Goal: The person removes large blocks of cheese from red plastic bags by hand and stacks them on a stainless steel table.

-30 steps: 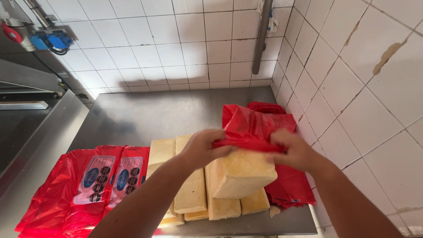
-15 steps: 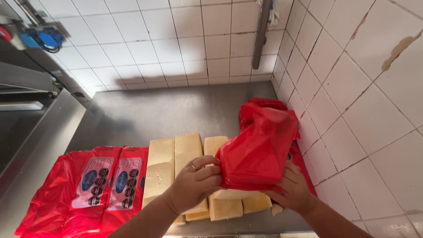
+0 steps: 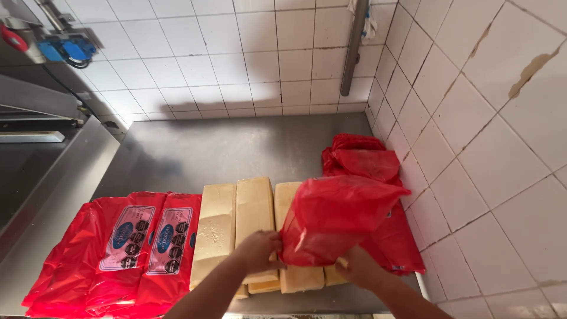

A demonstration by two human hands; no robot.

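So both hands are clamped on the red plastic bag (image 3: 339, 221) with a pale block inside: the left hand (image 3: 258, 251) pinches its lower left edge and the right hand (image 3: 357, 269) grips the bottom from underneath. It's held just above the row of bare pale blocks (image 3: 236, 221) on the steel counter (image 3: 224, 147), with sealed red packs (image 3: 124, 248) lying to the left and a pile of empty red bags (image 3: 363, 156) against the tiled wall (image 3: 472, 147).

3 blocks (image 3: 254, 207) lay side by side on the counter (image 3: 236, 147), packed bags (image 3: 112, 251) to their left, empty bags (image 3: 366, 159) right by the wall (image 3: 472, 147).
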